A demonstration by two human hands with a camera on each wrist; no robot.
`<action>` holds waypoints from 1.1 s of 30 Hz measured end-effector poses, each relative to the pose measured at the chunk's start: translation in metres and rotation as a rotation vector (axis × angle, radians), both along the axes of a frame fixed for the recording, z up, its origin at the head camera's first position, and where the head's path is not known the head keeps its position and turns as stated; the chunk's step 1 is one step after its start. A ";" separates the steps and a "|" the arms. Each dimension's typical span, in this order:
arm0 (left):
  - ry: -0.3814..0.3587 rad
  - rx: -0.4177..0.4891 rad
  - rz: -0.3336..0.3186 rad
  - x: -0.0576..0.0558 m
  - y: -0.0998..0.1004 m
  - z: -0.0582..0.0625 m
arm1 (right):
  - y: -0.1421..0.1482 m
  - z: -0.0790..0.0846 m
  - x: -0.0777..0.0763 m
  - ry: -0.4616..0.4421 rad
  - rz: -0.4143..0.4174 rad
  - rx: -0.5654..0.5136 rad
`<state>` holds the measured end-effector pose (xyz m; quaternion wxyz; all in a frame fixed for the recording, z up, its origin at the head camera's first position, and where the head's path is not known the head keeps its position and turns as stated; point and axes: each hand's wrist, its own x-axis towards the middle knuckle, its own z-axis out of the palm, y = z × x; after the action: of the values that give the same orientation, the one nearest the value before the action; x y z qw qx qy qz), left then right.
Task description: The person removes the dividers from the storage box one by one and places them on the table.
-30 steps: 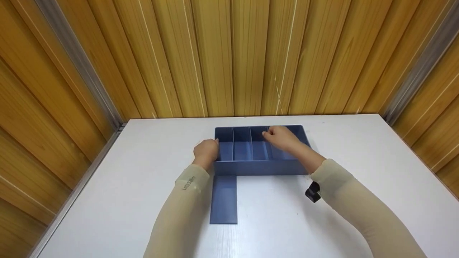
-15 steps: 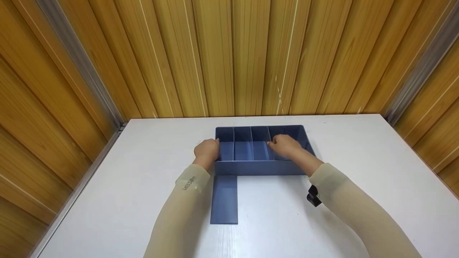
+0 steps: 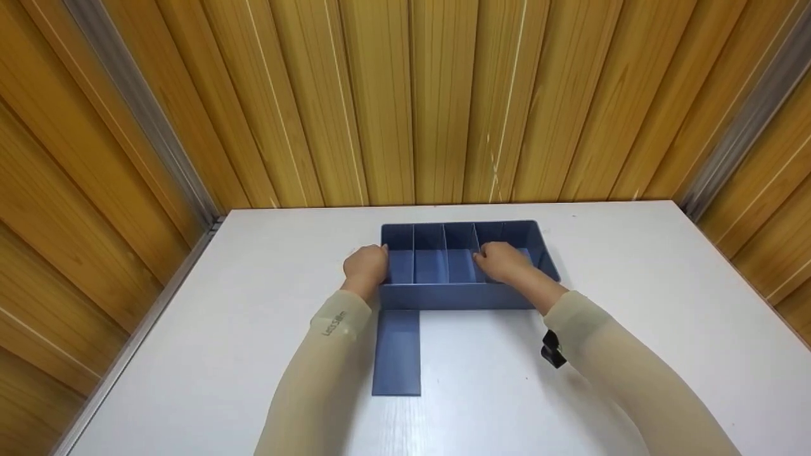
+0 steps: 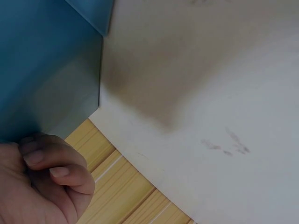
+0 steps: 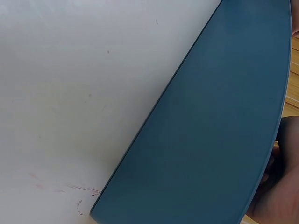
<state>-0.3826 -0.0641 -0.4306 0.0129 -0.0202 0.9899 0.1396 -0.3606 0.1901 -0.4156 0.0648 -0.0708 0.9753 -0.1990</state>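
Note:
A blue box [image 3: 456, 296], split by upright dividers into several compartments, stands near the table's back edge. At its left wall is my left hand [image 3: 365, 266], gripping the rim; the left wrist view shows this hand's curled fingers [image 4: 60, 161] against the wall's outside. Inside the box, toward the right, my right hand [image 3: 502, 261] has its fingers curled at the top of a divider [image 3: 476, 237], which it seems to pinch; the fingertips are hidden. In the right wrist view the box's front wall [image 5: 196, 126] covers part of that hand.
A loose flat blue divider [image 3: 396, 354] lies on the white table [image 3: 190, 354], just in front of the box's left end. Wood-patterned panels [image 3: 437, 101] rise behind the table. A black clip-like piece [image 3: 553, 349] hangs at my right sleeve.
My right hand has come from the box's back part toward its front, along the divider's top. The left hand, the box and the loose divider stay nearly where they were.

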 end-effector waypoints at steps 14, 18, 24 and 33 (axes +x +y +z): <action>-0.016 0.037 0.028 0.000 0.000 0.000 | -0.001 0.001 0.000 0.049 0.014 0.000; -0.013 0.041 0.030 0.000 -0.001 0.000 | -0.001 0.003 0.002 0.057 0.011 -0.015; -0.003 0.049 0.022 0.000 -0.001 0.000 | -0.001 0.006 0.003 0.053 0.000 -0.017; 0.006 0.032 0.019 -0.001 -0.001 -0.001 | 0.001 0.009 0.002 0.057 -0.020 -0.022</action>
<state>-0.3840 -0.0652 -0.4321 0.0090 -0.0291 0.9873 0.1556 -0.3591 0.1911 -0.4062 0.0341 -0.0673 0.9752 -0.2083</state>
